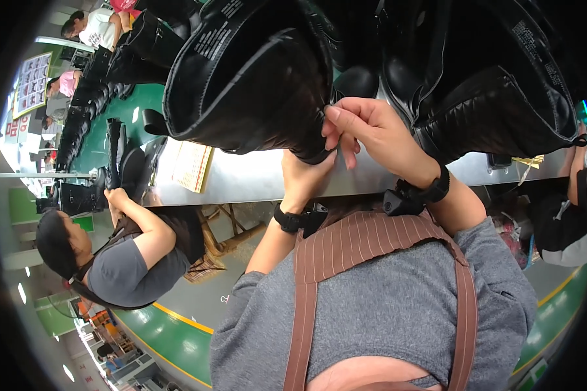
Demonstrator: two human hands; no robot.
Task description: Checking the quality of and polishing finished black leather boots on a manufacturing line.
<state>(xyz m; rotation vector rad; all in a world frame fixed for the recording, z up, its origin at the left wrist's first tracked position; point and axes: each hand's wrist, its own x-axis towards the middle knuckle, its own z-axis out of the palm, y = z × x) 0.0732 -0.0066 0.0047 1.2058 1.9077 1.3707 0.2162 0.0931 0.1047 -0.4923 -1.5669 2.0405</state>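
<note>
Head view: a long grey metal workbench (254, 179) runs across the frame, with a tall black glossy leather boot (248, 72) hanging over its near edge and a second black quilted boot (482, 98) just beside it, filling the top of the picture. A yellow printed sheet (192, 166) lies at the bench's left end, where a co-worker in a grey shirt (120, 267) handles another black boot (114, 153). More dark boots line the green floor (134, 101) beyond. Both forearms rise from the striped brown apron (365, 238), each wrist wearing a black band. The left hand (304, 176) cups the glossy boot's lower rim from beneath, fingers curled closed against it. The right hand (365, 130) pinches the same rim's edge, thumb and fingers pressed together on the leather.
</note>
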